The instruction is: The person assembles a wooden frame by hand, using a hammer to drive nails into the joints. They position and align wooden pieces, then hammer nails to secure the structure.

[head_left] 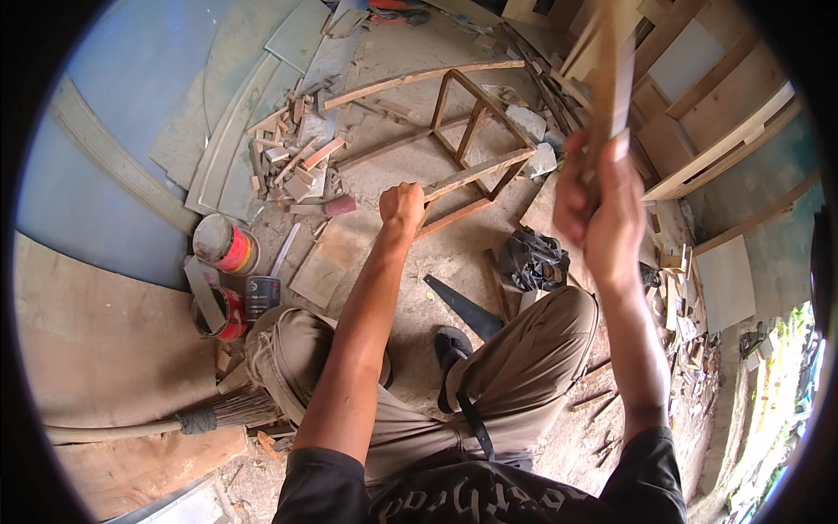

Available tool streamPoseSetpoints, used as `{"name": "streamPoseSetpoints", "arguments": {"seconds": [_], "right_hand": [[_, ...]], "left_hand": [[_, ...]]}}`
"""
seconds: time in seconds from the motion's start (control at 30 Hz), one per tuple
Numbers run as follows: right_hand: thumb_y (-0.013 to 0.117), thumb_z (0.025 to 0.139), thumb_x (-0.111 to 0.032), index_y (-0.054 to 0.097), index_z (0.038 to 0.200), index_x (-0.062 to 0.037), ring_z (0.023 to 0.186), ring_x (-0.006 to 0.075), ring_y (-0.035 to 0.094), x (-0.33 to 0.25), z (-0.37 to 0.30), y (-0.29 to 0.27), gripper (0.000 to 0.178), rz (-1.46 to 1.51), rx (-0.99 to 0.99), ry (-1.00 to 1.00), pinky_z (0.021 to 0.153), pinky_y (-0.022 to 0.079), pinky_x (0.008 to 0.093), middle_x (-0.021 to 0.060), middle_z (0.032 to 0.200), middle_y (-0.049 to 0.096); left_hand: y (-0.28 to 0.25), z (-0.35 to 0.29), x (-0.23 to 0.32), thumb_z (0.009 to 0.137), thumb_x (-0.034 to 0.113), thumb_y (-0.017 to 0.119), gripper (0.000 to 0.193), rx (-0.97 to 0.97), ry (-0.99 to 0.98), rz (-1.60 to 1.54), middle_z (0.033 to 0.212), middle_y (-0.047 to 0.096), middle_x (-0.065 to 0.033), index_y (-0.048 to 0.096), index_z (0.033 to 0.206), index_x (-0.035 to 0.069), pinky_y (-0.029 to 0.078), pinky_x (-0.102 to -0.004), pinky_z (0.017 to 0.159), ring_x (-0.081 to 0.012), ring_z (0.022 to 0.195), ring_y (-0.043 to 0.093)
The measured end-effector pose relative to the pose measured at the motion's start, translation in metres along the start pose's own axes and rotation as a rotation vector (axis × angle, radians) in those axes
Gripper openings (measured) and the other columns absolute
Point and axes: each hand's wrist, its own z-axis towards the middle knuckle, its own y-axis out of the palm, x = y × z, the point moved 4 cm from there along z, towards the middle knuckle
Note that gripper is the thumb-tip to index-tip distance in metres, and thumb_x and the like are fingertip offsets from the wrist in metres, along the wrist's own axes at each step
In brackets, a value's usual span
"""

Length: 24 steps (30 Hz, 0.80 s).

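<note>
My left hand (403, 206) is closed round the near end of a wooden frame (480, 173), a boxy skeleton of narrow brown bars resting on the floor. Up at the right, my right hand (604, 196) is wrapped round a length of wood (611, 74) that points away from me. Motion smears this hand and the wood, so the wood's exact form is unclear. The right hand is apart from the frame.
A heap of wood offcuts (292, 166) lies left of the frame. Paint cans (229, 244) stand at the left. A handsaw (464, 307) and a black plastic bag (532, 259) lie near my feet. Wooden panels (690, 113) lean at the right; a broom (236, 410) lies lower left.
</note>
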Motion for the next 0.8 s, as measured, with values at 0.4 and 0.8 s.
{"name": "streamPoseSetpoints", "arguments": {"seconds": [0.4,0.8], "right_hand": [[0.037,0.103,-0.049,0.048,0.094,-0.0049,0.044,0.0094,0.038,0.222,-0.103,-0.005,0.046,-0.014,-0.072,0.746,0.039,0.033,0.0266,-0.0019,0.061,0.039],[0.030,0.100,-0.061,0.048,0.104,-0.0021,0.043,0.0074,0.036,0.032,-0.007,-0.024,0.061,0.002,0.041,0.072,0.037,0.030,0.0235,-0.0024,0.062,0.039]], "left_hand": [[0.010,0.006,0.003,0.077,0.009,0.067,0.012,0.023,-0.024,-0.013,0.091,0.072,-0.0177,0.074,0.086,0.005,0.057,-0.0412,0.074,-0.0338,0.087,0.071],[-0.001,0.000,-0.002,0.078,0.009,0.066,0.011,-0.015,-0.036,-0.015,0.090,0.072,-0.0176,0.073,0.086,0.005,0.057,-0.0406,0.076,-0.0324,0.087,0.071]]}}
